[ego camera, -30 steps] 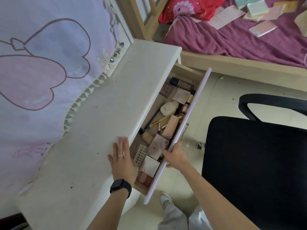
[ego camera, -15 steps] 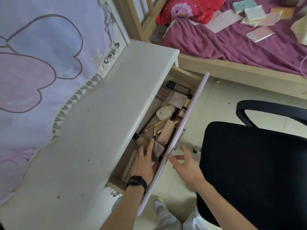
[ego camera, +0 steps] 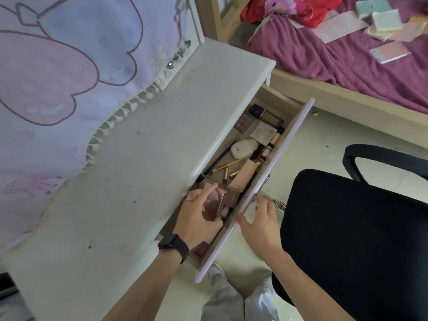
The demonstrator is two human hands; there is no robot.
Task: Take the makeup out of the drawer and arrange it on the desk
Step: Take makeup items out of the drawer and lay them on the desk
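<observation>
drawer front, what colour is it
The drawer front is a plain pale lilac with no pattern; the head view shows it best.

Tight reach into the drawer (ego camera: 278, 95)
The counter (ego camera: 150, 170) edge overhangs one side; the front panel (ego camera: 287, 140) and black chair (ego camera: 359, 239) crowd the other.

- Left hand (ego camera: 196, 218) covers the near end of the drawer (ego camera: 284, 154); its fingers and thumb hide part of the pink palette (ego camera: 213, 203) it holds.
- Worktop (ego camera: 139, 170) overhang, left of that hand, conceals the drawer's inner side.
- Tubes (ego camera: 274, 141) beyond the hand: labels too small to read.
- Chair (ego camera: 359, 228), right of the right hand (ego camera: 259, 221), runs off the frame's edge.
</observation>
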